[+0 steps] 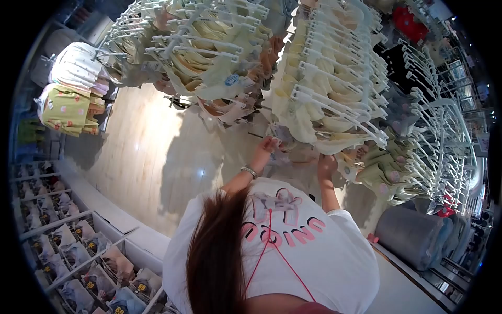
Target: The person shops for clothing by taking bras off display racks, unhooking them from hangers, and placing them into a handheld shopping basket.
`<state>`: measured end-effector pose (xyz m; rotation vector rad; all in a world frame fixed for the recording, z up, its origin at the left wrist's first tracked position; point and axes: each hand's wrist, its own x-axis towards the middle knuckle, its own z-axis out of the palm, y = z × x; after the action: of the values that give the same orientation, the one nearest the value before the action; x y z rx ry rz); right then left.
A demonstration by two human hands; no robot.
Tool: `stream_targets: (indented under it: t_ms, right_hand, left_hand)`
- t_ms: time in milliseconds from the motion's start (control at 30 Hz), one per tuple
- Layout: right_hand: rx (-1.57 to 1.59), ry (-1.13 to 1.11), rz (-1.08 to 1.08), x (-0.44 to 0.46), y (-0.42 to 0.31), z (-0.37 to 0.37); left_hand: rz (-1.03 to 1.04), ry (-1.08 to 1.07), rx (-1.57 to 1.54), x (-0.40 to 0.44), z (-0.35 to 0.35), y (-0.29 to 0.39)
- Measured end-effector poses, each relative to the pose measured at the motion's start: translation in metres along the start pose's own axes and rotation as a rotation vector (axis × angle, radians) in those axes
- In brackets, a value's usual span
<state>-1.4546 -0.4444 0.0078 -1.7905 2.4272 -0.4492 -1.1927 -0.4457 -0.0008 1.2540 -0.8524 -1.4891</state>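
Note:
Pale yellow bras (332, 86) hang close together on white plastic hangers in front of me. My left hand (267, 146) is at the lower left of this row, its fingers closed in a pinch on a small pale piece of fabric (281, 135). Beneath the front bra, my right hand (328, 165) is closed, with its fingertips partly hidden by the garments. Whatever it grips cannot be made out. Cream and olive-green garments (386, 163) hang just right of that hand.
More bras (209, 49) on hangers fill the rack at upper left. Folded patterned clothes (68, 107) hang farther left. A divided display bin (86, 261) with underwear and price signs stands at lower left. Grey rolled bedding (413, 235) lies at lower right, near wooden flooring (141, 172).

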Motion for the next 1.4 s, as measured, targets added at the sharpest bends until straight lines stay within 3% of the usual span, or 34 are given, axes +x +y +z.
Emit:
stream_targets:
  t_ms: [67, 267, 367, 567, 767, 1067, 1267, 1367, 1400]
  right_hand:
    - [0.105, 0.11, -0.083, -0.009, -0.003, -0.002]
    - [0.027, -0.009, 0.035, -0.029, -0.011, 0.013]
    - [0.004, 0.015, 0.034, -0.036, -0.016, 0.013]
    - [-0.046, 0.013, 0.076, -0.064, -0.016, 0.009]
    - [0.007, 0.103, 0.167, -0.086, -0.023, 0.0]
    - [-0.034, 0.138, -0.055, -0.088, -0.059, -0.017]
    - [0.108, 0.288, -0.263, -0.088, -0.092, -0.039]
    - [0.119, 0.274, -0.267, -0.091, -0.104, -0.046]
    - [0.125, 0.279, -0.266, -0.091, -0.105, -0.047]
  left_hand:
    - [0.103, -0.003, -0.083, -0.001, 0.0, 0.005]
    - [0.027, 0.058, 0.121, 0.017, -0.033, -0.034]
    - [-0.09, 0.009, 0.053, 0.011, -0.043, -0.01]
    - [0.017, -0.106, 0.067, 0.011, -0.055, -0.032]
    - [-0.073, -0.178, 0.096, -0.018, -0.051, 0.002]
    - [-0.031, -0.171, 0.103, -0.032, -0.037, 0.048]
    - [0.064, 0.107, -0.159, -0.03, -0.015, 0.062]
    - [-0.015, 0.193, -0.298, -0.028, -0.014, 0.059]
    - [-0.042, 0.135, -0.343, -0.025, -0.017, 0.057]
